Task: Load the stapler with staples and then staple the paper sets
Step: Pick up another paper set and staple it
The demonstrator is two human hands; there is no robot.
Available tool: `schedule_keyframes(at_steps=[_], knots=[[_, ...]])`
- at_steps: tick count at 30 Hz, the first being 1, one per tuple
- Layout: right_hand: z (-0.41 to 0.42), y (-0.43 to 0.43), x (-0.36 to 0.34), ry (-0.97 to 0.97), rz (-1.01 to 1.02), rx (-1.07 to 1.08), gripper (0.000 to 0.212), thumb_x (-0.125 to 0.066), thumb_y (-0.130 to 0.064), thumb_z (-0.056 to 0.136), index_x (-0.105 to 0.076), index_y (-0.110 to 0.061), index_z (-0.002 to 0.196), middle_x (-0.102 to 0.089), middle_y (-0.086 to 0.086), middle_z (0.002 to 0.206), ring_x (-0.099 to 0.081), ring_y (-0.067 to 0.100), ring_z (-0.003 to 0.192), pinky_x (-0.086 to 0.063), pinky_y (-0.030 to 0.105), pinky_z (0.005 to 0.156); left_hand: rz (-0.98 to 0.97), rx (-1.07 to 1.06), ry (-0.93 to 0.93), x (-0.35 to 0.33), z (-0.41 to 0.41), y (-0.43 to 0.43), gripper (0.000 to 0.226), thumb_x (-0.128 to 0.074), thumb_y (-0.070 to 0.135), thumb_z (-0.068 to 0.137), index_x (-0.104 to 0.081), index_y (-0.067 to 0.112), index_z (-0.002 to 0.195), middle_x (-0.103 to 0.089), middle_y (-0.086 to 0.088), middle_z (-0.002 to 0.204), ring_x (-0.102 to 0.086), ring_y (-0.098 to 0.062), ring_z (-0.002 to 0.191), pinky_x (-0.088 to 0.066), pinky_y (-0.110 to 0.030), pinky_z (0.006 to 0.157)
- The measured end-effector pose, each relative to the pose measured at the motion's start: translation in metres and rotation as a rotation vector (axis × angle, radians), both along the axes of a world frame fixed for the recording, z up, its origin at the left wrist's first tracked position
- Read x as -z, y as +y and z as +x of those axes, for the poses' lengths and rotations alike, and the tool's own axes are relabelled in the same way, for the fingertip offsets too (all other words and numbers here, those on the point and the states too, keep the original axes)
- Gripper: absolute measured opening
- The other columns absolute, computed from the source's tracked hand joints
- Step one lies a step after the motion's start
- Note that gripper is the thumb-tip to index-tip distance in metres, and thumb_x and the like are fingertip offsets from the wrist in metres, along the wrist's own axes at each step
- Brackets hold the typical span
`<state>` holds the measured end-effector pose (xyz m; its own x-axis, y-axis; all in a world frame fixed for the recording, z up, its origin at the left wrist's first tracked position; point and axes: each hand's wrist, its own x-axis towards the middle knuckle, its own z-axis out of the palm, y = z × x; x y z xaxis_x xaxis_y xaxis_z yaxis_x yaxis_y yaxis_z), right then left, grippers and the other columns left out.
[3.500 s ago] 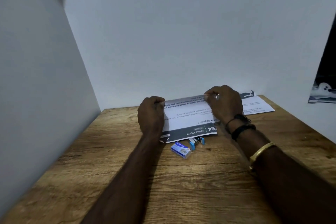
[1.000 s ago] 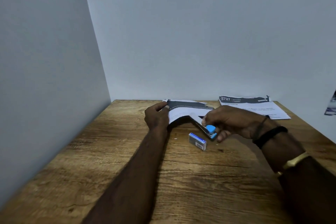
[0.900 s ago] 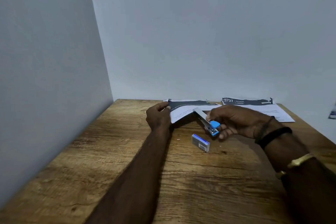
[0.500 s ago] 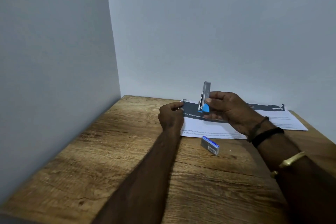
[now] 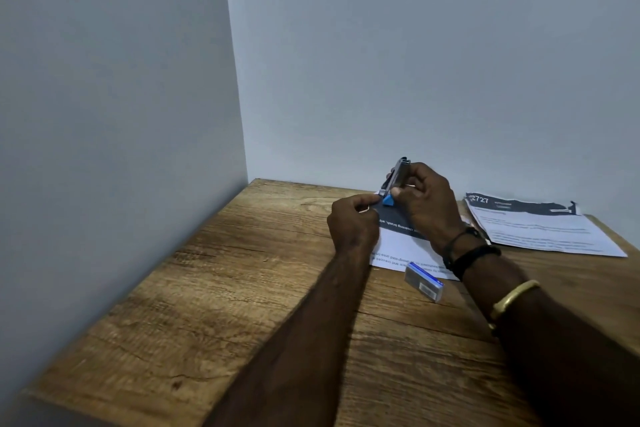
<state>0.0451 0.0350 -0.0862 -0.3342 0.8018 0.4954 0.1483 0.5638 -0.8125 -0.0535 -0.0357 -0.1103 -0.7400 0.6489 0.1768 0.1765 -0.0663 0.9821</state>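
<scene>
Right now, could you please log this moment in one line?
right hand: grips blue-and-silver metal stapler nearly upright | left hand: pinches corner of printed white paper set | grey-and-blue staple box: on wooden table

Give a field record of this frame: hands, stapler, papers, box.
left hand: pinches the far corner of the paper set
right hand: grips the stapler
stapler: stands nearly upright, blue end down at that corner
paper set: flat on the table
staple box: on the table at the paper set's near edge, untouched
second set: flat to the right, untouched
staple driven: cannot tell
</scene>
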Motion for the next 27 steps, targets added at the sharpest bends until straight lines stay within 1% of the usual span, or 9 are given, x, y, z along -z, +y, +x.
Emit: schedule_keyframes(at_steps=[2,5,8,11,16,19,24,27], knots=[[-0.003,0.000,0.001,-0.008,-0.001,-0.004,0.021,-0.066,-0.003,0.089,-0.068,-0.009,0.109,-0.074,0.008,0.107,-0.070,0.027,0.103,-0.057,0.053,0.092,-0.001,0.004,0.009,-0.001,0.002,-0.002,0.030,-0.066,0.000,0.088,-0.078,0.014,0.111,-0.077,-0.006,0.112,-0.072,-0.021,0.102,-0.061,-0.039,0.091],[-0.005,0.000,0.000,-0.006,-0.010,0.001,0.022,-0.065,-0.002,0.090,-0.067,-0.006,0.112,-0.074,0.012,0.109,-0.070,0.030,0.104,-0.057,0.053,0.093,-0.002,0.007,0.002,-0.003,0.002,-0.003,0.029,-0.067,0.000,0.086,-0.077,0.015,0.108,-0.077,-0.005,0.107,-0.073,-0.020,0.095,-0.063,-0.038,0.085],[-0.007,-0.001,-0.001,-0.012,0.002,0.030,0.021,-0.064,-0.003,0.091,-0.067,-0.006,0.112,-0.074,0.012,0.108,-0.071,0.029,0.101,-0.058,0.052,0.090,0.015,0.007,-0.044,-0.005,0.005,-0.006,0.029,-0.068,-0.004,0.083,-0.065,0.017,0.103,-0.076,-0.006,0.104,-0.073,-0.019,0.091,-0.063,-0.039,0.081],[-0.008,-0.001,0.000,-0.008,0.010,0.044,0.018,-0.063,-0.003,0.093,-0.066,-0.006,0.111,-0.074,0.012,0.108,-0.071,0.030,0.101,-0.060,0.051,0.087,0.009,0.030,-0.054,-0.006,0.006,-0.008,0.035,-0.069,-0.005,0.083,-0.057,0.021,0.103,-0.074,-0.008,0.108,-0.072,-0.022,0.095,-0.062,-0.040,0.082],[-0.008,-0.001,0.001,-0.048,0.050,0.092,0.017,-0.063,-0.005,0.093,-0.065,-0.005,0.111,-0.073,0.013,0.110,-0.070,0.031,0.102,-0.059,0.052,0.089,0.004,0.050,-0.042,-0.007,0.007,-0.010,0.037,-0.069,-0.005,0.084,-0.057,0.021,0.107,-0.074,-0.010,0.112,-0.072,-0.023,0.098,-0.062,-0.039,0.082],[-0.008,-0.001,0.001,-0.065,0.085,0.131,0.015,-0.065,-0.006,0.091,-0.066,-0.009,0.105,-0.075,0.009,0.106,-0.071,0.027,0.098,-0.058,0.050,0.088,-0.003,0.057,-0.036,-0.007,0.007,-0.010,0.037,-0.070,-0.004,0.084,-0.058,0.019,0.111,-0.074,-0.010,0.113,-0.073,-0.024,0.099,-0.062,-0.041,0.084],[-0.007,0.001,0.002,-0.043,0.056,0.133,0.013,-0.064,-0.007,0.092,-0.066,-0.010,0.104,-0.075,0.008,0.103,-0.071,0.027,0.098,-0.058,0.053,0.088,0.009,0.075,-0.043,-0.006,0.008,-0.010,0.036,-0.069,-0.004,0.084,-0.059,0.019,0.111,-0.074,-0.012,0.113,-0.073,-0.025,0.100,-0.063,-0.044,0.085],[-0.006,0.000,0.003,-0.033,0.041,0.090,0.016,-0.065,-0.007,0.093,-0.066,-0.008,0.109,-0.075,0.010,0.105,-0.071,0.027,0.099,-0.059,0.051,0.088,0.011,0.061,-0.032,-0.006,0.007,-0.011,0.035,-0.069,-0.004,0.084,-0.059,0.020,0.108,-0.075,-0.011,0.109,-0.073,-0.025,0.098,-0.062,-0.041,0.083]])
